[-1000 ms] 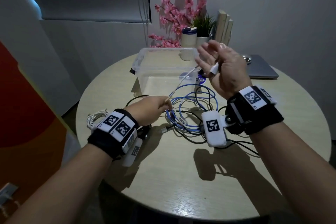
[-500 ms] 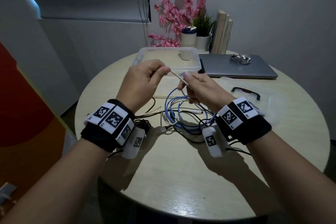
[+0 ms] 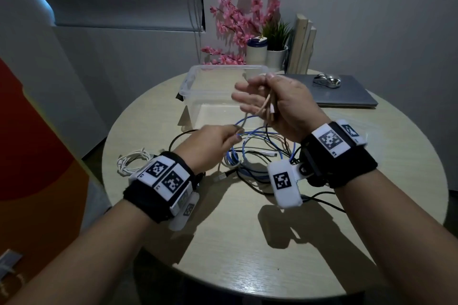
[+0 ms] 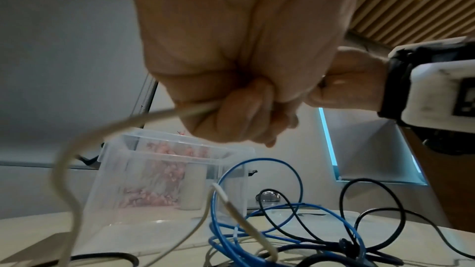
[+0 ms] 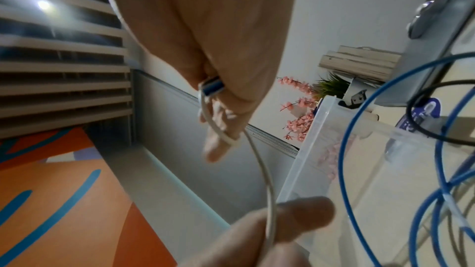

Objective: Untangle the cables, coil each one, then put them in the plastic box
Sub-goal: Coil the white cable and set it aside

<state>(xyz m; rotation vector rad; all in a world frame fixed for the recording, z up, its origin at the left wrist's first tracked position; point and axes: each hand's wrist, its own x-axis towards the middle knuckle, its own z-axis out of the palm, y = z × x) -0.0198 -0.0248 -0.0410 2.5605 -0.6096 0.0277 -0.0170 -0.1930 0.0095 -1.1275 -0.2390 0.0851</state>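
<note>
A thin white cable [image 3: 266, 106] is being wound round my right hand [image 3: 260, 96], which is raised in front of the clear plastic box [image 3: 195, 82]. In the right wrist view the white cable [image 5: 267, 180] loops over one finger, and its USB plug [image 5: 212, 88] lies against the palm. My left hand [image 3: 230, 136] sits lower, above the tangle, and grips the same cable in a fist [image 4: 244, 109]. A blue cable [image 3: 244, 153] and black cables [image 3: 178, 138] lie tangled on the round table [image 3: 247, 242]. The box holds no cables.
A coiled white cable [image 3: 131, 161] lies at the table's left edge. A closed laptop [image 3: 352, 99] with a mouse [image 3: 327, 80] on it sits at the back right. Behind the box stand a cup [image 3: 256, 54], a potted plant [image 3: 277, 39] and pink flowers [image 3: 238, 20].
Half a second ago both hands met above the tangle. My right hand has since risen toward the box with the cable loops, and my left hand has dropped back along the cable.
</note>
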